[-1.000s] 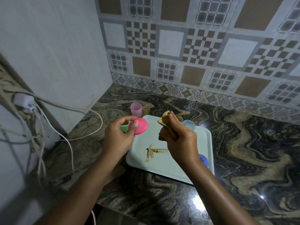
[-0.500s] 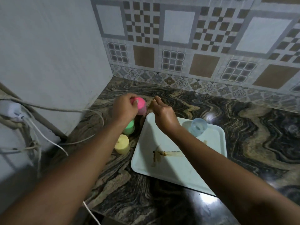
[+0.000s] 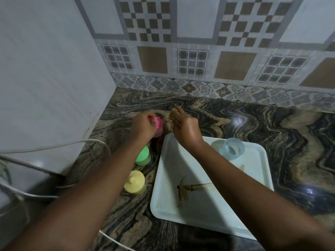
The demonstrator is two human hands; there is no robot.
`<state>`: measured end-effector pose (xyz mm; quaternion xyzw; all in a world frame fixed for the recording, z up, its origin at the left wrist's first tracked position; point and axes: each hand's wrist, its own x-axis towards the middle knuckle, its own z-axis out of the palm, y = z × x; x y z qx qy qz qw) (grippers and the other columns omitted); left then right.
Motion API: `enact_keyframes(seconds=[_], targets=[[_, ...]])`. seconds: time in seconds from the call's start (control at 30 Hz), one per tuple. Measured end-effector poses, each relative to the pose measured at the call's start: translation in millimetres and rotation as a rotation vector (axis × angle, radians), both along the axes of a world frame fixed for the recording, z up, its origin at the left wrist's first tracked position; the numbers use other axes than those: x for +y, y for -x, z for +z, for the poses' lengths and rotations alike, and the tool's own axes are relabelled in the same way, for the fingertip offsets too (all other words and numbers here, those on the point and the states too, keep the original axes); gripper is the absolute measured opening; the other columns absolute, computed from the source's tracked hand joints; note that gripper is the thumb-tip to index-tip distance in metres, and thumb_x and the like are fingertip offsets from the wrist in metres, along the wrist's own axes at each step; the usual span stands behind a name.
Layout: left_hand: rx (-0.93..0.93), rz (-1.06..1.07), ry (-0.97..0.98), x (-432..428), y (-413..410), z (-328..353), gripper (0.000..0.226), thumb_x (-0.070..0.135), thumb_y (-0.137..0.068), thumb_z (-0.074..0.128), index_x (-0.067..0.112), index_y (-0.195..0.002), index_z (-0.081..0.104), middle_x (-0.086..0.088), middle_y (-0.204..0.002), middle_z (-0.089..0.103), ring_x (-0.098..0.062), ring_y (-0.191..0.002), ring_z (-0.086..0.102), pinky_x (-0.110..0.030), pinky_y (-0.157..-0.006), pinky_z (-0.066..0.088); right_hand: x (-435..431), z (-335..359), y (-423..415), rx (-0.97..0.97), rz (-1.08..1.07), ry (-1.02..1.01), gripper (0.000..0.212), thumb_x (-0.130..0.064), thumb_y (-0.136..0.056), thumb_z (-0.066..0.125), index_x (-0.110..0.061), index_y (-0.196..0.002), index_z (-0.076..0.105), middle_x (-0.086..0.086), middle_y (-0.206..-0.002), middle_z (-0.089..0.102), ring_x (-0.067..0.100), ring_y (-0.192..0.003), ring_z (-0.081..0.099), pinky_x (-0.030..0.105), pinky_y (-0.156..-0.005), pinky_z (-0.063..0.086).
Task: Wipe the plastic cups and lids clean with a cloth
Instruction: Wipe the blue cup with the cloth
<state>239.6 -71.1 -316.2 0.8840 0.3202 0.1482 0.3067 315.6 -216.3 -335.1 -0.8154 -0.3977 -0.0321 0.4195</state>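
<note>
My left hand (image 3: 142, 125) grips a bright pink lid (image 3: 158, 122) sitting on top of the paler pink cup (image 3: 158, 132), on the counter near the corner. My right hand (image 3: 184, 126) holds a crumpled brown cloth (image 3: 173, 114) just right of that cup. A green lidded cup (image 3: 143, 156) and a yellow lidded cup (image 3: 135, 182) stand on the counter under my left forearm. A clear blue cup (image 3: 232, 149) stands open, without a lid, on the pale tray (image 3: 208, 211).
The tray carries brown smears (image 3: 186, 190) in its middle. White cables (image 3: 54, 144) run along the left wall and over the counter edge. The tiled wall (image 3: 181, 60) closes the back; marbled counter (image 3: 299, 138) stretches to the right.
Both hands have moved away from me to the far corner. The pink lid went from being held in the air to sitting on the pink cup.
</note>
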Motion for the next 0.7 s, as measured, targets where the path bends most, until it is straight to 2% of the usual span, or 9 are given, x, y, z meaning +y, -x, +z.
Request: enact_keyframes(seconds=[0.07,0.17,0.23,0.3,0.37,0.4,0.43,0.53,0.7], targets=[[0.002,-0.001,-0.007,2,-3,-1,0.017,0.004,-0.089,0.065,0.006,-0.104,0.071,-0.015,-0.108,0.072,-0.029,-0.102,0.066,-0.027,-0.087,0.044,-1,0,-2,-0.001,-0.019,-0.032,0.011,0.007,-0.081,0.049,-0.004,-0.080,0.049,0.002,-0.083,0.045,0.035,-0.070,0.061,0.027,-0.064,0.043],[0.003,0.004,-0.002,3,-3,-5,0.018,0.001,-0.089,0.063,0.005,-0.106,0.069,-0.015,-0.109,0.071,-0.030,-0.103,0.065,-0.026,-0.086,0.043,-3,1,-1,0.037,-0.002,-0.031,0.012,0.006,-0.081,0.050,-0.006,-0.082,0.051,0.003,-0.083,0.046,0.043,-0.092,0.068,0.024,-0.070,0.044],[-0.007,-0.001,0.005,3,0,-8,0.019,0.001,-0.089,0.062,0.004,-0.107,0.068,-0.015,-0.110,0.070,-0.030,-0.102,0.065,-0.026,-0.084,0.043,-4,2,0,0.041,-0.004,-0.024,0.010,0.002,-0.082,0.049,-0.003,-0.087,0.056,0.008,-0.089,0.055,0.044,-0.092,0.065,0.023,-0.075,0.045],[-0.009,-0.021,0.011,3,4,-11,0.020,0.002,-0.089,0.061,0.005,-0.108,0.066,-0.016,-0.110,0.069,-0.030,-0.102,0.064,-0.028,-0.081,0.044,-6,3,0,0.039,-0.011,-0.052,0.007,0.000,-0.083,0.048,-0.002,-0.086,0.055,0.003,-0.087,0.048,0.035,-0.074,0.052,0.022,-0.079,0.034],[-0.002,-0.033,0.016,3,6,-14,0.022,0.001,-0.090,0.061,0.006,-0.111,0.066,-0.016,-0.112,0.069,-0.030,-0.104,0.064,-0.027,-0.080,0.043,-7,4,3,0.034,-0.026,-0.063,0.008,-0.002,-0.086,0.048,-0.001,-0.087,0.056,0.005,-0.087,0.050,0.035,-0.079,0.058,0.027,-0.077,0.026],[0.003,-0.037,0.021,3,6,-15,0.025,0.000,-0.090,0.061,0.006,-0.114,0.066,-0.016,-0.114,0.069,-0.030,-0.106,0.063,-0.026,-0.082,0.043,-8,4,4,0.032,-0.038,-0.060,0.012,-0.003,-0.087,0.049,0.001,-0.089,0.060,0.011,-0.091,0.059,0.041,-0.089,0.066,0.026,-0.091,0.045],[0.009,-0.042,0.026,4,5,-17,0.029,0.000,-0.091,0.061,0.007,-0.118,0.066,-0.016,-0.118,0.068,-0.030,-0.109,0.063,-0.026,-0.085,0.042,-9,4,7,0.034,-0.049,-0.059,0.016,-0.002,-0.087,0.050,0.003,-0.093,0.064,0.019,-0.099,0.067,0.046,-0.097,0.066,0.047,-0.084,0.060],[0.034,-0.062,0.045,6,3,-18,0.033,-0.001,-0.092,0.059,0.008,-0.123,0.067,-0.015,-0.122,0.068,-0.030,-0.113,0.062,-0.027,-0.091,0.043,-12,7,14,0.032,-0.088,-0.099,0.022,0.001,-0.088,0.054,0.014,-0.100,0.067,0.036,-0.109,0.066,0.052,-0.098,0.064,0.058,-0.079,0.057],[0.111,-0.089,0.014,11,6,-16,0.036,0.010,-0.096,0.058,0.018,-0.130,0.065,-0.010,-0.126,0.068,-0.028,-0.114,0.063,-0.033,-0.095,0.048,-17,14,20,0.043,-0.105,-0.139,0.020,0.008,-0.087,0.063,0.015,-0.104,0.068,0.038,-0.111,0.067,0.049,-0.101,0.066,0.052,-0.083,0.057]])
